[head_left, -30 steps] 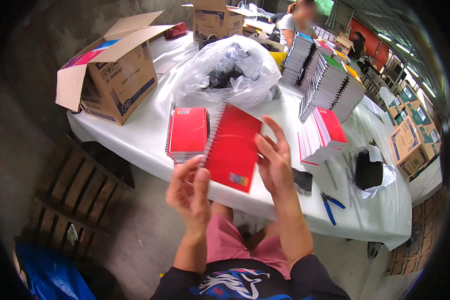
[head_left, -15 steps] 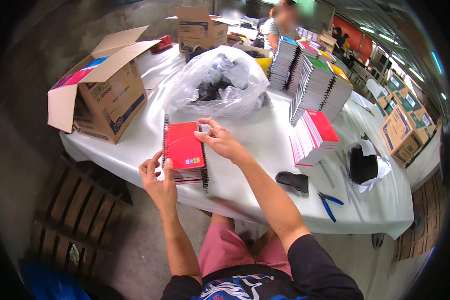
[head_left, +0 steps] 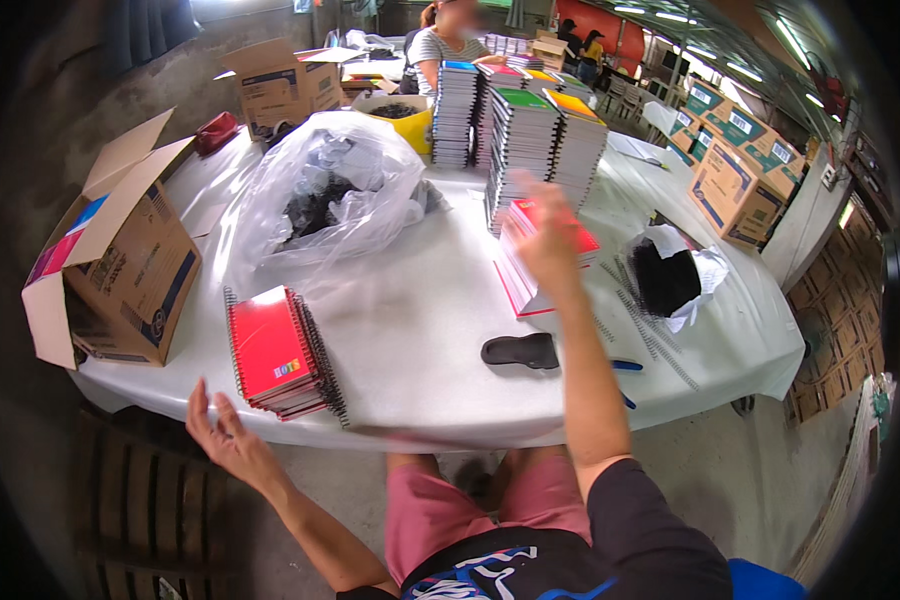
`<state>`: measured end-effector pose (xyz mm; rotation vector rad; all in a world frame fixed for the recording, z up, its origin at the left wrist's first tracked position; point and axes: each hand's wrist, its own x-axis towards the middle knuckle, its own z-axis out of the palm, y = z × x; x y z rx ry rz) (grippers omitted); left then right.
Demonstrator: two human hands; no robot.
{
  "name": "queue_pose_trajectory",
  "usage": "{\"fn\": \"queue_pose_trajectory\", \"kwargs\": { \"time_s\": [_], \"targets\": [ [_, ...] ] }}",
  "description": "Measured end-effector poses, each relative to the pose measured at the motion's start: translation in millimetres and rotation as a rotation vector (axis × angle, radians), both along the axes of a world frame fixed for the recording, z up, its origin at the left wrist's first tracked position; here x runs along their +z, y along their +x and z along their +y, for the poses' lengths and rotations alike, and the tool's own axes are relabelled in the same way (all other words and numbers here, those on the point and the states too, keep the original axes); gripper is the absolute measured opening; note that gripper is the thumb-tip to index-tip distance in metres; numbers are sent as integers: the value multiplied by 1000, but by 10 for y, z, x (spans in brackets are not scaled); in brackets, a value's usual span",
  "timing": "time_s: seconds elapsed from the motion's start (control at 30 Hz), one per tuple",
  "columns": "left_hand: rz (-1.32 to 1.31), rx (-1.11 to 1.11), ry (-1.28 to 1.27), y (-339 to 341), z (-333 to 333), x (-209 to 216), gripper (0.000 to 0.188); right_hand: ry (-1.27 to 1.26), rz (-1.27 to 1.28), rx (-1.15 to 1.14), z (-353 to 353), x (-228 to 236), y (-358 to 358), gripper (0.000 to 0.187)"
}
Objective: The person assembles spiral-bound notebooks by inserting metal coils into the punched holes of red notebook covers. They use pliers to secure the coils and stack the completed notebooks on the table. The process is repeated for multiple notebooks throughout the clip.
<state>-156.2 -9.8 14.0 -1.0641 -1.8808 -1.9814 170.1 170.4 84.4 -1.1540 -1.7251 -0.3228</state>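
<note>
Red notebooks (head_left: 270,345) stacked at front left of table (head_left: 425,290); left hand (head_left: 240,448) spread, empty, just beside; right hand (head_left: 552,245) at red pile (head_left: 518,272), grip too blurred to judge; possible toppling from a sideways knock.

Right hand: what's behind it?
The blurred right hand overlaps a red-topped paper stack and the lower part of a green-topped notebook stack. It covers the middle of the red top; whether it touches, I can't tell.
</note>
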Motion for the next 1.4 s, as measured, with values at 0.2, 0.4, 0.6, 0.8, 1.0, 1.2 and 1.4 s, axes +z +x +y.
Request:
{"fn": "queue_pose_trajectory", "kwargs": {
  "time_s": [0.2,0.4,0.6,0.8,1.0,1.2,1.4],
  "targets": [
    [150,-78,244,626,-39,293,28,-943,343,-101,260,-256,1598,49],
    [447,-331,244,1295,37,450,22,-767,30,-452,130,54,1214,42],
    [587,-591,185,1805,-6,528,31,-358,264,-42,-602,170,766,21],
    [771,-672,-288,2228,42,99,57,-573,-28,254,-1443,-666,555,19],
    [818,-651,-396,2194,250,-653,43,-992,158,738,-1388,-702,1045,46],
    [718,-558,-223,2382,369,-609,50,-769,137,-151,-360,-949,1551,51],
    [691,-485,-195,2447,364,-648,42,-819,-173,-316,80,-1390,1427,54]
  ]
}}
